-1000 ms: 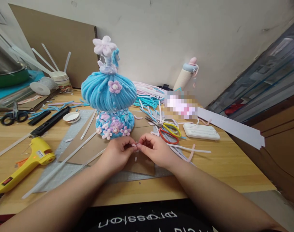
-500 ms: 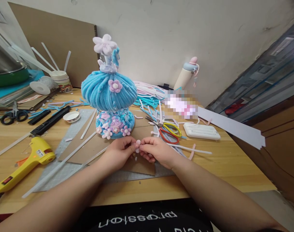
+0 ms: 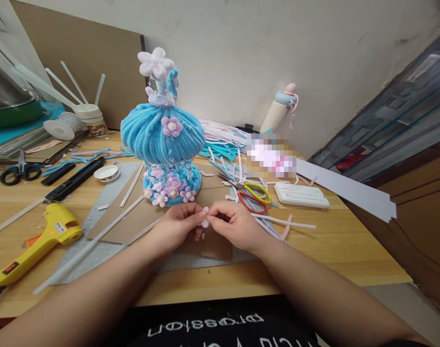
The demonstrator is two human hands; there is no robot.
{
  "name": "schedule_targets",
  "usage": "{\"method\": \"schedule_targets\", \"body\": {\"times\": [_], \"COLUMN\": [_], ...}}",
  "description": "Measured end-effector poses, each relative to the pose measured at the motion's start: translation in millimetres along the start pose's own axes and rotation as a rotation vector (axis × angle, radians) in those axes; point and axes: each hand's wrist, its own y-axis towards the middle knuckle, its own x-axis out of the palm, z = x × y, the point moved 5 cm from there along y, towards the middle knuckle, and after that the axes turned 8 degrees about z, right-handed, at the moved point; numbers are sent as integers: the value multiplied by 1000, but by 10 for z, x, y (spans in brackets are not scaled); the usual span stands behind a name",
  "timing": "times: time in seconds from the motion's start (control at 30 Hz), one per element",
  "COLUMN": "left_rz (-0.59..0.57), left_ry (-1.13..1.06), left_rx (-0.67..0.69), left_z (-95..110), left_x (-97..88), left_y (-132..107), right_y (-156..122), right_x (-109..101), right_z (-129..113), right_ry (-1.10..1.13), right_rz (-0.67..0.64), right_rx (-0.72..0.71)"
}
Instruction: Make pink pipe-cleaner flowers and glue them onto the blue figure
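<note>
My left hand [image 3: 176, 225] and my right hand [image 3: 232, 222] meet fingertip to fingertip over a brown cardboard sheet [image 3: 133, 219] at the front of the wooden table. Both pinch a small pink pipe-cleaner piece [image 3: 205, 218] between them. Just behind my hands stands a blue fuzzy pipe-cleaner ornament [image 3: 162, 137] with a pale flower on top and small pink and purple flowers round its base.
A yellow glue gun [image 3: 42, 240] lies at the front left. Scissors with red and yellow handles [image 3: 251, 193] and a white flat box [image 3: 301, 195] lie to the right. Black scissors [image 3: 16, 171], a black cutter [image 3: 75, 179], glue sticks and loose pipe cleaners [image 3: 223, 144] cover the back.
My hands have stayed together in the same spot, with the fingers working the small pink piece. The view has tilted slightly.
</note>
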Motion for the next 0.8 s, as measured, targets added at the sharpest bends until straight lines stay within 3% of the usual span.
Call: {"method": "schedule_targets", "body": {"times": [0.1, 0.17, 0.37, 0.63, 0.8], "left_rz": [31, 70, 127, 103, 115], "left_ry": [-64, -160, -255, 141, 186], "left_rx": [6, 5, 5, 53, 47], "left_z": [4, -9, -45, 12, -16], "left_x": [-52, -84, -119, -108, -117], "left_y": [13, 25, 51, 45, 55], "right_y": [6, 9, 6, 12, 11], "right_x": [28, 44, 62, 1, -8], "right_z": [135, 173, 161, 137, 168], "right_ry": [219, 309, 243, 157, -10], "right_rz": [-50, -50, 3, 72, 91], "right_rx": [236, 296, 237, 228, 159]}}
